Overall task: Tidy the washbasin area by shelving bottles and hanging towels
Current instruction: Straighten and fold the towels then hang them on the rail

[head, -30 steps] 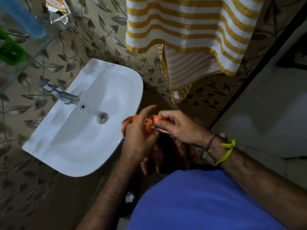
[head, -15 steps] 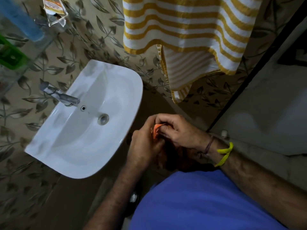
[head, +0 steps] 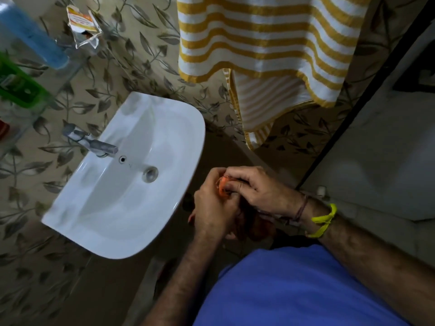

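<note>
Both my hands meet just right of the white washbasin [head: 122, 184], bunched around an orange towel [head: 221, 187]. My left hand [head: 211, 208] grips its lower part, and my right hand [head: 254, 189] pinches the top fold. Most of the towel hangs dark below my hands, hidden by them. A yellow-and-white striped towel [head: 266, 43] hangs on the wall above. On the glass shelf [head: 70, 67] at upper left stand a blue bottle [head: 30, 36] and a green bottle [head: 18, 85].
A metal tap [head: 94, 143] juts over the basin from the leaf-patterned wall. A torn sachet [head: 81, 27] lies on the shelf's far end. A dark door frame [head: 353, 109] runs diagonally at right, with a pale tiled surface beyond it.
My hands have gathered the orange towel tighter, so less of it shows between my fingers. Both hands have shifted slightly right and away from the basin rim.
</note>
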